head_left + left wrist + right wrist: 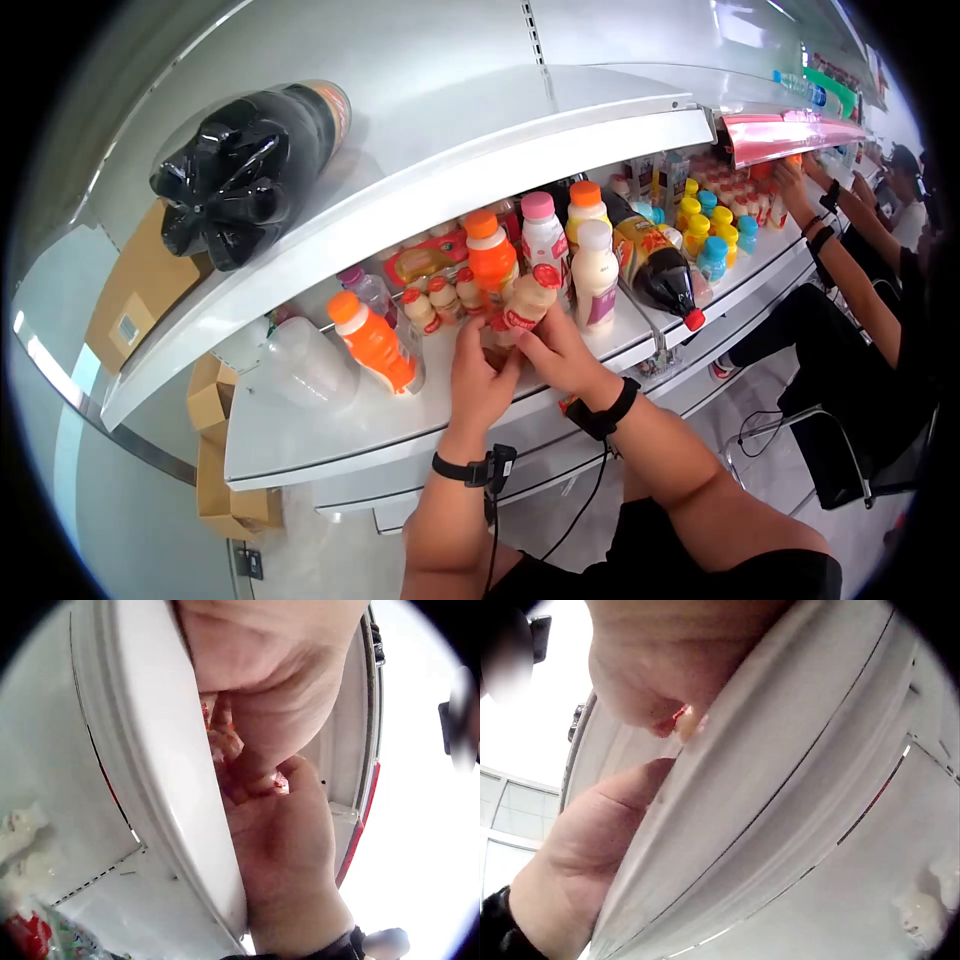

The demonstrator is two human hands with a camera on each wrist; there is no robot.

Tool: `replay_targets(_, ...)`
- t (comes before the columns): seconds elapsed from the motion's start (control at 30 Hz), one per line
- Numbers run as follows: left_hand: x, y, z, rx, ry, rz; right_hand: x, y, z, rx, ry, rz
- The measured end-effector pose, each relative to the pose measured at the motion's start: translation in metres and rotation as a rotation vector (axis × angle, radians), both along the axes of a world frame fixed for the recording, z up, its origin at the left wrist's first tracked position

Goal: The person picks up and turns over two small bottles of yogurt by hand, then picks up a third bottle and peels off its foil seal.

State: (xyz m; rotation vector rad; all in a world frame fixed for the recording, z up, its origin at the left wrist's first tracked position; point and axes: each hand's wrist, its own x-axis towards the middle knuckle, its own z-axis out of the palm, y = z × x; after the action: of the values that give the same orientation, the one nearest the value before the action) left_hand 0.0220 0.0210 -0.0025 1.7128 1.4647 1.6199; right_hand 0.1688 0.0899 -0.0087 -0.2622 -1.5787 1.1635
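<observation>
In the head view, both hands meet over the front of a white shelf [290, 430]. My right hand [567, 352] grips a small cream yogurt drink bottle [532, 298] with a red foil cap, tilted to the right. Close beside it, my left hand [482, 385] has its fingers curled about a second small red-capped bottle, mostly hidden. Similar small bottles [443, 297] stand just behind. An orange-capped juice bottle [375, 342] leans left of the hands. A white-capped milk bottle [595, 280] stands to their right. Both wrist views show mainly palms and the shelf's underside.
A large dark soda bottle [250, 165] lies on the upper shelf [420, 165], whose edge overhangs the hands. Another cola bottle [660, 270] lies right, near yellow- and blue-capped bottles [712, 258]. Cardboard boxes [222, 480] stand left. Another person's arm [855, 285] reaches in at right.
</observation>
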Motion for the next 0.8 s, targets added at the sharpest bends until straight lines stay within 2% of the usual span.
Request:
replay_targets(0.03,0.000,-0.001,0.002,-0.013,-0.004,0.007,-0.001,0.001,-0.001,-0.008,0.017,-0.005)
replay_targets(0.13,0.000,0.002,-0.004,0.012,-0.221,-0.047,0.006,0.000,0.007,-0.054,-0.081,-0.012)
replay_targets(0.17,-0.001,0.002,-0.006,0.014,-0.188,-0.005,0.012,-0.007,0.019,0.061,-0.214,-0.182)
replay_targets(0.23,-0.002,-0.003,-0.004,0.014,-0.112,0.089,0.010,-0.007,0.017,0.053,-0.246,-0.190)
replay_targets(0.3,-0.001,-0.005,0.000,0.002,-0.157,0.065,0.008,-0.006,0.016,0.086,-0.266,-0.239)
replay_targets(0.6,-0.001,-0.005,0.001,0.056,-0.237,0.056,0.008,-0.009,0.020,0.026,-0.329,-0.262)
replay_targets(0.73,-0.002,-0.002,-0.008,0.116,-0.223,0.060,0.008,-0.011,0.021,0.055,-0.292,-0.274)
replay_targets(0.8,-0.002,-0.006,-0.002,0.057,-0.199,0.055,0.007,-0.010,0.018,0.023,-0.241,-0.258)
